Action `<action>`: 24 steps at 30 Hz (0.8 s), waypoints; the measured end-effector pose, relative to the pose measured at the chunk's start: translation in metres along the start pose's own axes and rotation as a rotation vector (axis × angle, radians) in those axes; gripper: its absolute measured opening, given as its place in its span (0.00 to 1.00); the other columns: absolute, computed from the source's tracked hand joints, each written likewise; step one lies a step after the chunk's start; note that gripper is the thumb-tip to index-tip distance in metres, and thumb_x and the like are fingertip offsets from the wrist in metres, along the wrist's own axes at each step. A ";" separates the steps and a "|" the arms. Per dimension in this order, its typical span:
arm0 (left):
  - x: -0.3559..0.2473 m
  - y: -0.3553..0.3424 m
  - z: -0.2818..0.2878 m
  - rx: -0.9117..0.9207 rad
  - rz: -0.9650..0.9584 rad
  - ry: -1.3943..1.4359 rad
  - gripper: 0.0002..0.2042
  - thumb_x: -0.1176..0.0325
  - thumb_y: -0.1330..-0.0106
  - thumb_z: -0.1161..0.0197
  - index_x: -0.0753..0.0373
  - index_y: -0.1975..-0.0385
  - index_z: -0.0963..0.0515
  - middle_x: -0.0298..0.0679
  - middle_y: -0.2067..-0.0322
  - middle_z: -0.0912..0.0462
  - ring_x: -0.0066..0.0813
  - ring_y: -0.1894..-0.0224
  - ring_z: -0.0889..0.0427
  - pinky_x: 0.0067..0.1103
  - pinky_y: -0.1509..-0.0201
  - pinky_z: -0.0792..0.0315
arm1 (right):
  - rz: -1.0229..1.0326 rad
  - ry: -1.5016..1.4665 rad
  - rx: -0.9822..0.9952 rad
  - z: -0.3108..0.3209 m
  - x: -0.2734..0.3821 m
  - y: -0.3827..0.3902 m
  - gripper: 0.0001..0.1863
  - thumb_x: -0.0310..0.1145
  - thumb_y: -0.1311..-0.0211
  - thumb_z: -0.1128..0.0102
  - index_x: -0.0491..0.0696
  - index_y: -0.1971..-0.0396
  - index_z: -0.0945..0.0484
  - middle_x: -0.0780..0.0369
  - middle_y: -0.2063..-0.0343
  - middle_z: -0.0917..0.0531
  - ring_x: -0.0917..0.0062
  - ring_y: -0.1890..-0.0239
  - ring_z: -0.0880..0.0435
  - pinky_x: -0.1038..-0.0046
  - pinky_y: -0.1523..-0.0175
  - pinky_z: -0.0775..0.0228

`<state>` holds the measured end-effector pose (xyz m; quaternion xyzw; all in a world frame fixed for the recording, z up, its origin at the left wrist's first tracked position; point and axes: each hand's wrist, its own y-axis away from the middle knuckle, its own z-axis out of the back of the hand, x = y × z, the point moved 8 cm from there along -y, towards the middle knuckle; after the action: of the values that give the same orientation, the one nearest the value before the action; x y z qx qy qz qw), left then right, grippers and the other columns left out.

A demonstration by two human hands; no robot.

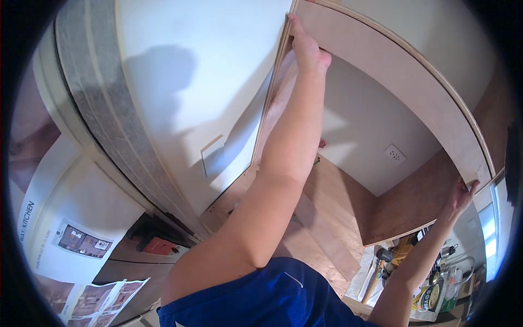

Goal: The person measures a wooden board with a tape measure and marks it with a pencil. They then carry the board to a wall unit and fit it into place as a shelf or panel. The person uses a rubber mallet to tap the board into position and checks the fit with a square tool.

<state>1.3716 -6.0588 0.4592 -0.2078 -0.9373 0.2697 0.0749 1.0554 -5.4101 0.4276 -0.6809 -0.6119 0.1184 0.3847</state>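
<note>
My left hand (308, 46) is raised high, gripping the upper left corner of a pale plywood cabinet frame (381, 46), whose wide top board curves across the view. My right hand (462, 197) holds the same board near its right end, thumb up along the edge. Through the frame show a pale wall with a white socket plate (395, 154) and a brown plywood side panel (403, 201). A loose plywood strip (327, 234) lies on the wooden surface below, behind my left forearm.
At the lower right, a mallet (376, 272), cans, bottles and other items crowd a counter. A white wall (163, 65) and a grey-striped post (92, 65) stand on the left, with printed sheets (71, 240) at the lower left.
</note>
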 end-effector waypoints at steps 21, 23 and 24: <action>-0.037 0.023 -0.032 0.084 -0.140 -0.418 0.27 0.45 0.25 0.53 0.47 0.30 0.31 0.38 0.28 0.33 0.46 0.26 0.37 0.49 0.25 0.40 | -0.084 0.027 -0.096 -0.078 -0.064 0.094 0.27 0.47 0.28 0.40 0.43 0.41 0.32 0.53 0.45 0.23 0.56 0.38 0.24 0.46 0.31 0.33; -0.021 0.029 -0.030 0.087 -0.147 -0.448 0.27 0.46 0.25 0.51 0.48 0.29 0.32 0.39 0.27 0.34 0.45 0.26 0.37 0.47 0.24 0.41 | -0.095 0.080 0.019 -0.072 -0.052 0.094 0.23 0.40 0.28 0.39 0.43 0.41 0.32 0.53 0.38 0.30 0.54 0.32 0.32 0.46 0.32 0.32; -0.012 0.037 -0.039 0.098 -0.171 -0.486 0.28 0.46 0.24 0.51 0.51 0.28 0.33 0.40 0.27 0.35 0.45 0.25 0.38 0.46 0.24 0.41 | -0.067 0.131 0.017 -0.066 -0.044 0.097 0.22 0.36 0.28 0.39 0.44 0.41 0.32 0.53 0.39 0.28 0.54 0.33 0.30 0.47 0.34 0.29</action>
<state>1.4051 -6.0170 0.4717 -0.0529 -0.9278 0.3494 -0.1199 1.1591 -5.4710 0.3943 -0.6628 -0.6069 0.0658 0.4335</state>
